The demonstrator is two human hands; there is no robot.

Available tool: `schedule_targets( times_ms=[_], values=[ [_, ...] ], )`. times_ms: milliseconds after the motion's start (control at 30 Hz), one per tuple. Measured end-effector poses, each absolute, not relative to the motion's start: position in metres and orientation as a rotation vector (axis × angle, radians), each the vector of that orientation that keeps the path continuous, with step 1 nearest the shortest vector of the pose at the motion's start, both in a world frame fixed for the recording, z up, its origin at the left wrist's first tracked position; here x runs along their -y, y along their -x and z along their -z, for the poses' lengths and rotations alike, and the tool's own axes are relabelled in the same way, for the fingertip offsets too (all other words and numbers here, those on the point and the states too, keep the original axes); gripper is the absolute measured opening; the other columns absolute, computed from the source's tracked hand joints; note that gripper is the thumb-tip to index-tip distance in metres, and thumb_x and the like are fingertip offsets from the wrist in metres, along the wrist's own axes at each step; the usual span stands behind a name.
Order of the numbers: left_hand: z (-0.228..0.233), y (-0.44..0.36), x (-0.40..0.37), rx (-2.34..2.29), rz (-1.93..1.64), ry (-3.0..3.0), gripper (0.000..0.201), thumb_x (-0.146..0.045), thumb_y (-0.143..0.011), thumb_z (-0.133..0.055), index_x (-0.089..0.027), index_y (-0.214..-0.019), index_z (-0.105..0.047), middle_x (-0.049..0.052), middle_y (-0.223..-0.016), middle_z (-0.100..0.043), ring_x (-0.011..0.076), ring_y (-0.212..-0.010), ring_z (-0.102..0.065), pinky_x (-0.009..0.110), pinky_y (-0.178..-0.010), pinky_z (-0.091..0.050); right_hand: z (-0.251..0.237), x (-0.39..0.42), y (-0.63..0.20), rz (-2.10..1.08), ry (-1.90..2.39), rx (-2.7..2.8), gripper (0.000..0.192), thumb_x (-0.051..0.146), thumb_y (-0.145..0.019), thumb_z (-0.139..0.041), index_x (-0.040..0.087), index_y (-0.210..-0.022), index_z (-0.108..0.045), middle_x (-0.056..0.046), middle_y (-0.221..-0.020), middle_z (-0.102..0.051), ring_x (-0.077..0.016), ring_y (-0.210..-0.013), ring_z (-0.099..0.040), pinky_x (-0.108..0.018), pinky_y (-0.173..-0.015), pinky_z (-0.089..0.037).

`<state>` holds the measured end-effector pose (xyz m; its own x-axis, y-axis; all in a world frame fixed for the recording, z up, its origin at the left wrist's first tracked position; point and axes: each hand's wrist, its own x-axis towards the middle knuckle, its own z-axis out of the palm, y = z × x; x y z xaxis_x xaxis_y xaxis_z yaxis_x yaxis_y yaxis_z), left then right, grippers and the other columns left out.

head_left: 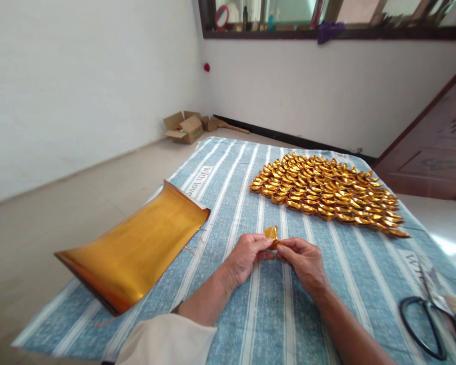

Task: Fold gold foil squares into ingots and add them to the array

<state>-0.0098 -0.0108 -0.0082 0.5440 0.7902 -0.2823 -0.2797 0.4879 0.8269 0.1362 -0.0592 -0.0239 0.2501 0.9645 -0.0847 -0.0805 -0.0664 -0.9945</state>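
A small piece of gold foil paper (271,233) is pinched between both hands just above the striped cloth. My left hand (245,256) grips its left side, my right hand (306,261) its right side, fingertips meeting at the fold. To the left lies a curled stack of gold foil sheets (137,248). Beyond my hands, a large pile of folded gold paper ingots (327,195) covers the far right part of the cloth.
A blue and white striped cloth (258,309) covers the surface. Black-handled scissors (429,319) lie at the right edge. Open cardboard boxes (184,126) sit on the floor by the far wall. A wooden door (437,147) stands at right.
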Motion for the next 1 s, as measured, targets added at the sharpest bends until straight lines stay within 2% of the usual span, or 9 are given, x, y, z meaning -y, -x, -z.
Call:
schedule_targets(
  times_ms=[200,467,633,700,800,1000],
  values=[
    [0.004,0.010,0.012,-0.796,-0.727,-0.939,0.028,-0.037,-0.070,-0.074,-0.010,-0.074,-0.072,0.007,-0.077,-0.065,0.0169,-0.077,-0.058,0.027,-0.070,-0.047,0.023,0.059,-0.137,-1.129,1.308,0.939,0.029,0.043,-0.064,-0.078,0.018,-0.078,-0.072,-0.002,-0.061,-0.069,-0.0137,-0.054,-0.061,-0.025,-0.053,-0.049],
    [0.003,0.009,0.013,-0.844,-0.725,-1.016,0.026,-0.038,-0.072,-0.069,-0.013,-0.065,-0.067,0.003,-0.069,-0.062,0.0168,-0.069,-0.057,0.030,-0.070,-0.047,0.028,0.057,-0.135,-1.150,1.267,0.952,0.038,0.047,-0.063,-0.078,0.018,-0.084,-0.067,-0.001,-0.062,-0.069,-0.0151,-0.054,-0.062,-0.026,-0.052,-0.049],
    [0.007,0.009,0.013,-1.010,-0.891,-1.511,0.026,-0.025,-0.080,-0.060,-0.018,-0.055,-0.061,0.001,-0.060,-0.053,0.0166,-0.064,-0.052,0.028,-0.068,-0.041,0.031,0.057,-0.136,-1.109,1.285,0.969,0.040,0.045,-0.066,-0.076,0.018,-0.093,-0.064,0.003,-0.056,-0.064,-0.0127,-0.051,-0.058,-0.024,-0.053,-0.046],
    [0.009,0.009,0.014,-0.999,-0.963,-1.743,0.021,-0.019,-0.081,-0.056,-0.019,-0.062,-0.064,0.004,-0.073,-0.059,0.0194,-0.075,-0.055,0.029,-0.075,-0.040,0.030,0.057,-0.136,-1.102,1.290,0.977,0.041,0.044,-0.067,-0.075,0.017,-0.096,-0.063,0.003,-0.056,-0.063,-0.0126,-0.051,-0.057,-0.025,-0.053,-0.045],
    [0.012,0.009,0.015,-0.945,-0.977,-1.937,0.016,-0.017,-0.085,-0.052,-0.020,-0.084,-0.068,0.010,-0.094,-0.062,0.0233,-0.093,-0.055,0.031,-0.086,-0.038,0.029,0.058,-0.137,-1.099,1.289,0.987,0.044,0.043,-0.069,-0.073,0.017,-0.101,-0.060,0.003,-0.056,-0.063,-0.0128,-0.052,-0.056,-0.025,-0.054,-0.045],
    [0.014,0.007,0.015,-1.056,-0.787,-2.420,0.026,-0.018,-0.092,-0.042,-0.016,-0.080,-0.064,0.012,-0.086,-0.059,0.0245,-0.080,-0.053,0.036,-0.075,-0.038,0.032,0.059,-0.135,-0.932,1.314,1.101,0.052,0.038,-0.075,-0.069,0.016,-0.119,-0.052,0.006,-0.058,-0.059,-0.0123,-0.054,-0.054,-0.025,-0.055,-0.041]
  ],
)
